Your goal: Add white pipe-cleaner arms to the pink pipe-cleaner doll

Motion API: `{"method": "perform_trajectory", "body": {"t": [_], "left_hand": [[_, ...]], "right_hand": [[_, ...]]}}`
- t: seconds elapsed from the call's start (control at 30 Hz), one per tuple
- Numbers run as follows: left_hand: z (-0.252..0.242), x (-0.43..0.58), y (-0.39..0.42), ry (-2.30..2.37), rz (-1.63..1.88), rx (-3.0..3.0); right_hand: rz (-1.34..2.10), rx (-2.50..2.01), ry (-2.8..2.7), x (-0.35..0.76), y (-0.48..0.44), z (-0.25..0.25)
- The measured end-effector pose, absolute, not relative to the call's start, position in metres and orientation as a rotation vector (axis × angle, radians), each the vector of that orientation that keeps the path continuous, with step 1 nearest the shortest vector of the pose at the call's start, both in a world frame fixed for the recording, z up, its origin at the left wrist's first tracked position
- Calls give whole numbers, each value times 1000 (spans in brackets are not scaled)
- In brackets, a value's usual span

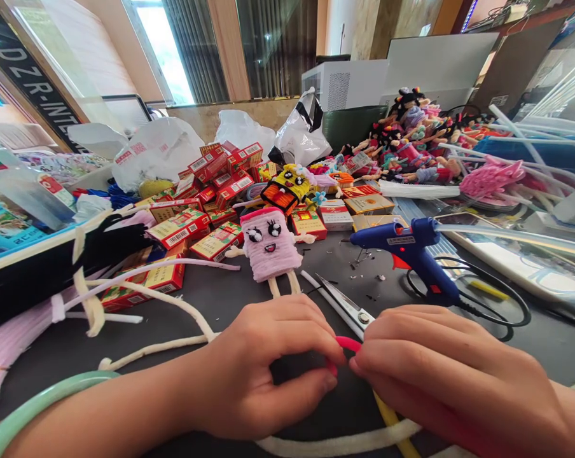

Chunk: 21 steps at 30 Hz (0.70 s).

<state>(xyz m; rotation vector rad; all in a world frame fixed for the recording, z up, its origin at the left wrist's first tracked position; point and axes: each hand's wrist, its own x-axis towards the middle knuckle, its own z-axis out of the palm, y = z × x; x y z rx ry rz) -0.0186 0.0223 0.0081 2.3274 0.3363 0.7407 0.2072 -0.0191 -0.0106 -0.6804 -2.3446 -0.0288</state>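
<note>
My left hand (263, 369), with a pale green bangle (44, 397) on its wrist, pinches a short bent red-pink pipe cleaner (347, 345) between thumb and fingers. My right hand (440, 375) grips the same piece from the other side. Just above my hands lie steel scissors (345, 308) with a white handle, their blades almost touching my right fingers. A cream pipe cleaner (335, 445) and a yellow one (392, 413) run beneath my hands. Ahead sits a pink pipe-cleaner doll (268, 245) with stuck-on eyes.
A blue hot glue gun (406, 254) with a black cord stands to the right on the dark work surface (249, 299). Red-and-yellow cardboard boxes (182, 229) are heaped behind the doll. Many finished pipe-cleaner dolls (411, 146) and white plastic bags (158, 152) fill the back.
</note>
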Motion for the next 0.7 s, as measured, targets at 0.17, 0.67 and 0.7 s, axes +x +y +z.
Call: {"method": "perform_trajectory", "body": {"t": [0.17,0.67,0.7], "left_hand": [[1,-18,24,399,861,2315],[-2,-18,22,528,906,2333],[-2,-18,22,533,901,2333]], "right_hand": [[-40,-709,-2338,209,-22,-7],[-128,-668,-2316,206,-23,-5],[-124,-666,-2325,206,-22,-5]]}}
